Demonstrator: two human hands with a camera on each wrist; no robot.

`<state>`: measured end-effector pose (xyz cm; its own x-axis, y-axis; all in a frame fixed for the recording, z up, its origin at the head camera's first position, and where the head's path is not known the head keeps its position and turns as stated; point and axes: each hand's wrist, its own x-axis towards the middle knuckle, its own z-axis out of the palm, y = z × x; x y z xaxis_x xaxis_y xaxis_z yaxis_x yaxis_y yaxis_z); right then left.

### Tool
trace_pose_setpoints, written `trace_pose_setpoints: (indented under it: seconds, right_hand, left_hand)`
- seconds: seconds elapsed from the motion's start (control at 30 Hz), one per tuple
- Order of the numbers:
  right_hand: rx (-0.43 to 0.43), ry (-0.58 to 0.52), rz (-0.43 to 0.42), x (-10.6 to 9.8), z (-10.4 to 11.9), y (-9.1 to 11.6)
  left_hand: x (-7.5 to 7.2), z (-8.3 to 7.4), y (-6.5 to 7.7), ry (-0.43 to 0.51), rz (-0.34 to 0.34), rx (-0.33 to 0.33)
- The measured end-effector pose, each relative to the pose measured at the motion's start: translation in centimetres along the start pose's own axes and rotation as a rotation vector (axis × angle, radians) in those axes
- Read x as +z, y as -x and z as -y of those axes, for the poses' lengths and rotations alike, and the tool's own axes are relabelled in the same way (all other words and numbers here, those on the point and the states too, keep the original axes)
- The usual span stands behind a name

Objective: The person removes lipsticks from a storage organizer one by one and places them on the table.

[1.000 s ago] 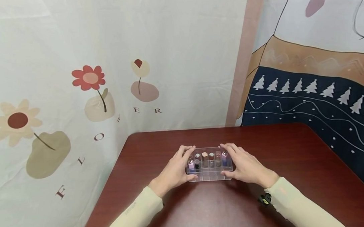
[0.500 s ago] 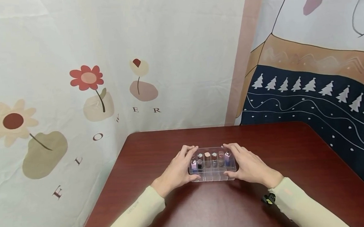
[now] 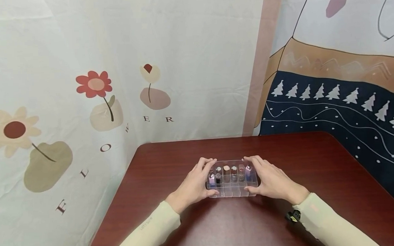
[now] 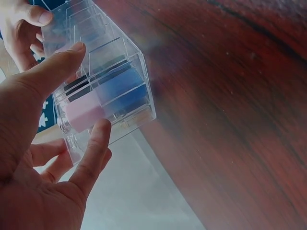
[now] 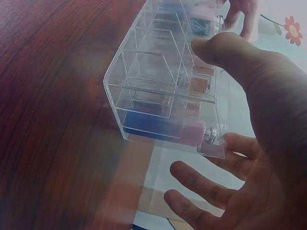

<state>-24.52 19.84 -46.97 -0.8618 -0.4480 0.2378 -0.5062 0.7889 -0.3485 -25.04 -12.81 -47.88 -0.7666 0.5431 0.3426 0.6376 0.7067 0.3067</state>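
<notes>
A clear plastic divided organizer (image 3: 232, 191) is low over the table, between my two hands. My left hand (image 3: 192, 184) grips its left end, thumb at the front and fingers round the side and back. At the right end my right hand (image 3: 273, 180) holds it the same way. Small bottles and tubes fill the back row of compartments, while the front row shows bare. In the left wrist view a pink-and-blue bottle (image 4: 86, 111) stands in the end slot. Another pink-and-blue bottle (image 5: 158, 125) with a silvery top occupies the opposite end in the right wrist view.
The dark red wooden table (image 3: 172, 156) reaches back to a pale curtain (image 3: 198, 65) printed with flowers and letters. On the right hangs a navy cloth (image 3: 314, 111) with white trees. A dark strap-like device (image 3: 293, 216) sits at the right wrist.
Both hands and the organizer between them have shifted slightly to the right. The grip looks the same, and the bottles keep their places in the back row.
</notes>
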Motion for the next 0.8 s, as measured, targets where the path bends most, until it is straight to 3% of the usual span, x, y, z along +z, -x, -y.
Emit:
trace_pose_setpoints:
  seconds: [0.8]
  right_hand:
    - [-0.011,0.018,-0.005,-0.5,-0.4,1.0]
  left_hand:
    - [0.4,-1.2,0.0,0.010,0.001,-0.021]
